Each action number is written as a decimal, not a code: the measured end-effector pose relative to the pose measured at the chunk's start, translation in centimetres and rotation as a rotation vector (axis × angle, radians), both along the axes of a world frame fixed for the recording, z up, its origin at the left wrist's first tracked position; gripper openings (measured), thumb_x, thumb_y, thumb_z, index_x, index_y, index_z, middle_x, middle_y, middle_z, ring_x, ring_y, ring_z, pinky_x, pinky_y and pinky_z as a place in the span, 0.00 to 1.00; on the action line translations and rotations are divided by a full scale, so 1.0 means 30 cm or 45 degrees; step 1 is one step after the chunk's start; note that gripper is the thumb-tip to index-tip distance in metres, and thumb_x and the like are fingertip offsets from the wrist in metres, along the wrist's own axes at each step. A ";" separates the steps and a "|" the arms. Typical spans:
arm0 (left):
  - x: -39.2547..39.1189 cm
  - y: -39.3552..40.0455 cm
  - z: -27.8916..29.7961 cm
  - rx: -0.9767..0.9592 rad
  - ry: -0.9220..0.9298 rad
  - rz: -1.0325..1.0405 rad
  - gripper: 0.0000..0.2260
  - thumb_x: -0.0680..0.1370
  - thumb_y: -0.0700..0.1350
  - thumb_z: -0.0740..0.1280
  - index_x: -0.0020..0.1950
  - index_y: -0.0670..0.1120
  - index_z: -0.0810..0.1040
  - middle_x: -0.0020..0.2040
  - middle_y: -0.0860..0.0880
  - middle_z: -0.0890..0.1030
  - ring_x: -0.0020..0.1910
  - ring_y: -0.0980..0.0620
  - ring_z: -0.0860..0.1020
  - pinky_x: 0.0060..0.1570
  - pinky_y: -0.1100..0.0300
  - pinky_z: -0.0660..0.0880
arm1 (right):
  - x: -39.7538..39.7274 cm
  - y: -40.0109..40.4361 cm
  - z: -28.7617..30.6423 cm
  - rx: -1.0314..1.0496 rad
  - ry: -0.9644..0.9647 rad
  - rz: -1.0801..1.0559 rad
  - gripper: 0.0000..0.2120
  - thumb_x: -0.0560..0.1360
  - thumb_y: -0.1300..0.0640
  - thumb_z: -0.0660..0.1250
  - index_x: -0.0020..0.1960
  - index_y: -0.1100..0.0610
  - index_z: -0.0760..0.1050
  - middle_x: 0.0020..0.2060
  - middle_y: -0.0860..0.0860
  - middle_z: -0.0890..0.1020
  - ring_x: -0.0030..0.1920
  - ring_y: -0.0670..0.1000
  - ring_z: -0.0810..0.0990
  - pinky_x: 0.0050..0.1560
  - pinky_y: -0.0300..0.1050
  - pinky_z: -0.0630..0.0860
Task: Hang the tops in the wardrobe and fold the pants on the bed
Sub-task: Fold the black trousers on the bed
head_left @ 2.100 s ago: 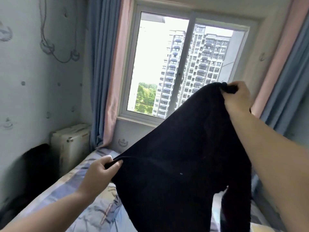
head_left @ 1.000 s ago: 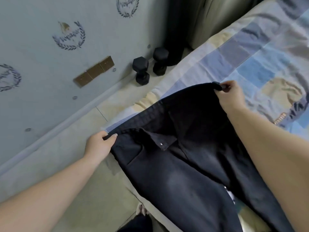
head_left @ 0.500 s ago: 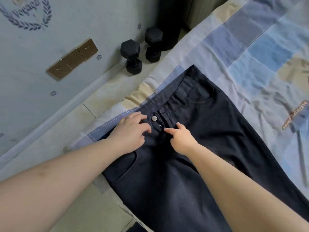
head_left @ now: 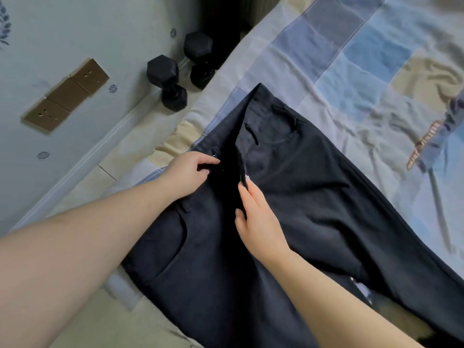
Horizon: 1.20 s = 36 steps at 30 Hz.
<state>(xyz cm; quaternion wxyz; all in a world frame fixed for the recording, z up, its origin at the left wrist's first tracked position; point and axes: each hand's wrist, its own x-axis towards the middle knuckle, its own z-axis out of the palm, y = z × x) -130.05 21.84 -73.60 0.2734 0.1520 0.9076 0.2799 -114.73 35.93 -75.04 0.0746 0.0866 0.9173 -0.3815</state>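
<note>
The dark navy cotton pants (head_left: 296, 197) are laid front-up on the patchwork bedspread (head_left: 351, 59) of blue, grey and beige squares, with the waistband close to the bed's edge and part of the left hip hanging past it towards the pale tiled floor (head_left: 82, 320). The fly appears to be spread open, so a lopsided fold could be produced if the two front panels are not brought together first. A slide off the edge could also be caused if the cloth is tugged towards the floor (the overhanging hip gives it a start).

The left hand (head_left: 187, 174) is curled, and the waistband by the fly is pinched between its thumb and fingertips. The right hand (head_left: 258, 222) is held nearly flat, its fingers straight and laid along the other edge of the fly, which is pressed rather than gripped. Two black hexagonal dumbbells (head_left: 175, 74) are seen on the floor beside the bed, well apart from the pants.
</note>
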 end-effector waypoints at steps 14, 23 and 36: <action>0.459 0.244 0.162 0.255 -0.108 0.024 0.10 0.78 0.41 0.61 0.49 0.55 0.78 0.46 0.59 0.81 0.48 0.61 0.77 0.50 0.64 0.72 | 0.246 0.118 0.197 -0.200 -0.030 -0.320 0.14 0.76 0.62 0.60 0.55 0.51 0.80 0.48 0.47 0.80 0.47 0.46 0.77 0.49 0.43 0.74; 1.035 0.555 0.169 0.226 -0.214 -0.081 0.11 0.78 0.40 0.63 0.46 0.56 0.77 0.43 0.60 0.82 0.49 0.58 0.79 0.53 0.59 0.74 | 0.975 0.503 0.219 -0.245 -0.069 -0.733 0.11 0.76 0.63 0.63 0.51 0.51 0.80 0.47 0.40 0.79 0.47 0.39 0.76 0.48 0.27 0.69; 1.780 0.948 -0.061 -0.199 -0.023 -0.598 0.12 0.77 0.47 0.64 0.60 0.54 0.76 0.56 0.57 0.76 0.59 0.54 0.74 0.53 0.60 0.70 | 1.863 1.103 -0.009 0.224 -0.685 -0.391 0.26 0.77 0.59 0.60 0.74 0.48 0.62 0.76 0.49 0.57 0.74 0.50 0.59 0.67 0.42 0.65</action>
